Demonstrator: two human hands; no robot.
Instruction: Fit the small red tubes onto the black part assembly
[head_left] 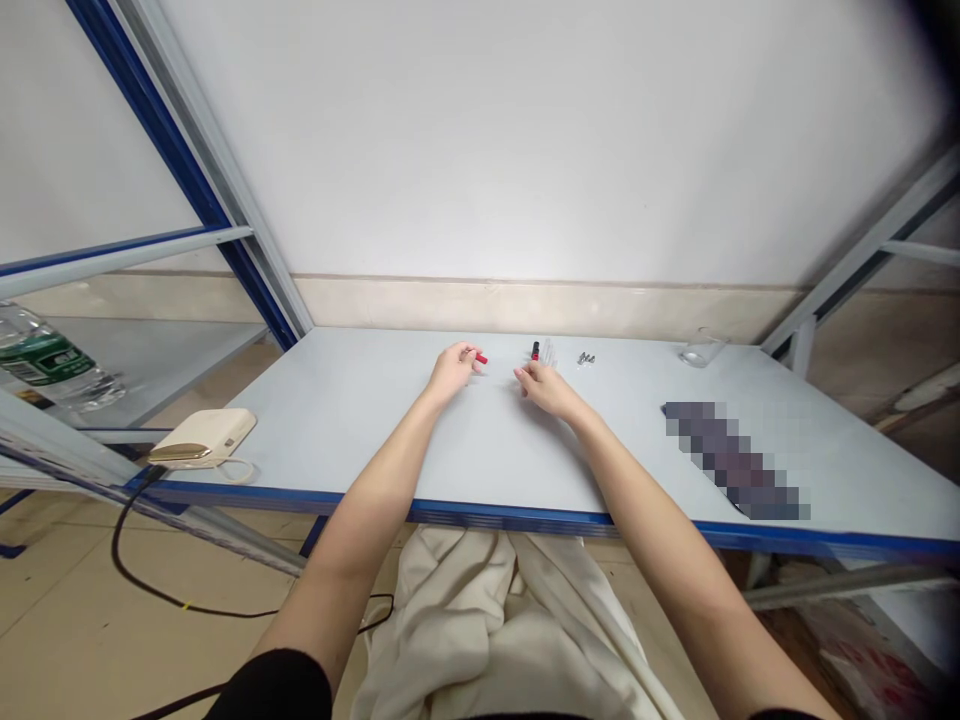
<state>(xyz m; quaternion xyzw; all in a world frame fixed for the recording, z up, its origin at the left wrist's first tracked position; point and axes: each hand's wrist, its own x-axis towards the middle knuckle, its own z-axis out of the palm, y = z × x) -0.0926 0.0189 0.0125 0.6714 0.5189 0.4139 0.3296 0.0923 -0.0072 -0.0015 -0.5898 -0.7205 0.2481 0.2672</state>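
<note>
My left hand (452,372) is raised over the grey table, its fingers closed on a small red piece (481,358) that sticks out to the right. To its right, my right hand (549,390) has thumb and fingers pinched together; whatever is between them is too small to make out. Just beyond the right fingers lies a small black and red piece (535,350), with clear, thin plastic pieces (549,352) beside it. Several small shiny metal parts (586,359) form a little group further right.
A clear cup (697,352) is at the back right, and a blurred-out dark flat object (731,460) lies nearer on the right. On the front left corner sits a cream-coloured box (206,435) near a black cable (116,545). A water bottle (52,360) stands left, beyond the frame.
</note>
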